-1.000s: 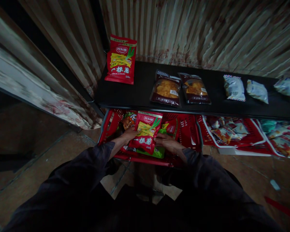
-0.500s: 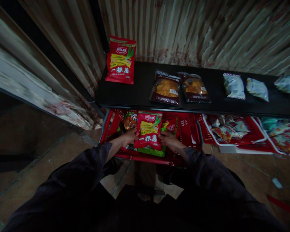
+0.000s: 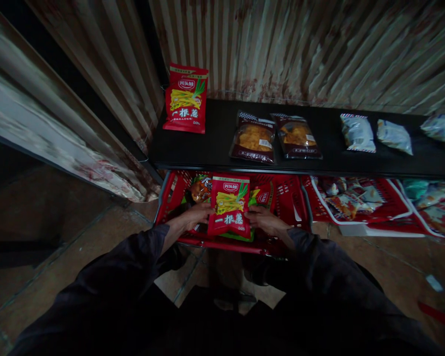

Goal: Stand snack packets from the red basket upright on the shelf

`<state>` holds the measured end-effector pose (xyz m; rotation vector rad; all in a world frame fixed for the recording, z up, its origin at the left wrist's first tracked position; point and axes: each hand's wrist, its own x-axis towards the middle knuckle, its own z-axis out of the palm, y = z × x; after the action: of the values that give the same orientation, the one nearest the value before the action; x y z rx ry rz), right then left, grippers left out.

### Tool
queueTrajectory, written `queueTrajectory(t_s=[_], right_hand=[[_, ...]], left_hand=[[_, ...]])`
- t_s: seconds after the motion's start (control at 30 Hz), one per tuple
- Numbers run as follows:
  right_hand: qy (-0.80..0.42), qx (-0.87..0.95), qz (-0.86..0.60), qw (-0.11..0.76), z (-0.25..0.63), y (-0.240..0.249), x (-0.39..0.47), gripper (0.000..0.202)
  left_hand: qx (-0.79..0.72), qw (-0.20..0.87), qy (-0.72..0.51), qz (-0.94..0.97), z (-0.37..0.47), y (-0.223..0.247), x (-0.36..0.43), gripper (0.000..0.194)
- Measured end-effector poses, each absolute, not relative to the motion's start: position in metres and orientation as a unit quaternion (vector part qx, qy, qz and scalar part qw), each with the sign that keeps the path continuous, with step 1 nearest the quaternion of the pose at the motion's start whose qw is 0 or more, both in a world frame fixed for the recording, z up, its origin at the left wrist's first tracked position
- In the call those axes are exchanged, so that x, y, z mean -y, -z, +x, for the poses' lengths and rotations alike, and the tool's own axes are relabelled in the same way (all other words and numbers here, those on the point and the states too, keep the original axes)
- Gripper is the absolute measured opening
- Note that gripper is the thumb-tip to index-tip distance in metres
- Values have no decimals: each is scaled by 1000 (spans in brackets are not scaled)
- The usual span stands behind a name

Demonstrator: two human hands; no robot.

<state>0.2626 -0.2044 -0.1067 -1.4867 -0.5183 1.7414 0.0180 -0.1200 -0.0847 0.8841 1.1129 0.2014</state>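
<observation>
A red snack bag [image 3: 230, 205] with yellow sticks and a green onion printed on it is held by its two sides over the red shopping basket [image 3: 289, 230]. My left hand [image 3: 197, 216] grips its left edge, and my right hand [image 3: 266, 220] grips the right edge. Both hands are closed on the bag, with the thumbs towards its front. Beneath and behind it in the basket lie an orange and dark snack bag [image 3: 200, 190], another red bag [image 3: 265, 195] and a green packet [image 3: 252, 238], partly covered.
On the black shelf [image 3: 215, 148], a matching red bag [image 3: 186, 99] leans at the left end. Two brown chip bags [image 3: 252, 137] and several small white packets [image 3: 358, 132] lie to its right. More filled baskets [image 3: 391, 213] stand below, at right. A pleated curtain [image 3: 267, 49] hangs behind.
The held red bag has come slightly lower and nearer to me, with both hands still on it. The view has tilted a little; the shelf items stay in place.
</observation>
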Motion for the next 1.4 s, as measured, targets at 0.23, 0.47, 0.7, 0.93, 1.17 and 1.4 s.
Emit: queueTrajectory(t_s=[0.23,0.47,0.7,0.93,1.17,1.4], right_hand=[[-710,207,-574,351,264,97,207,25],[-704,158,-583,373,267,101,205,31],[-697,165,-596,364,266,90,206,28],[-676,180,-622,353,265,83,206,22],[-707,183,-609,310,268,62,208,13],[-755,243,-551,259,283,47,220,31]], left_hand=[[-537,744,-120,380,21,92,121,40],[-544,744,-125,368,25,86,118,29],[-508,754,-116,400,27,80,121,29],[-469,774,-109,410,26,76,120,35],[-367,822,-76,429,16,67,120,32],[-254,861,2,441,8,56,123,43]])
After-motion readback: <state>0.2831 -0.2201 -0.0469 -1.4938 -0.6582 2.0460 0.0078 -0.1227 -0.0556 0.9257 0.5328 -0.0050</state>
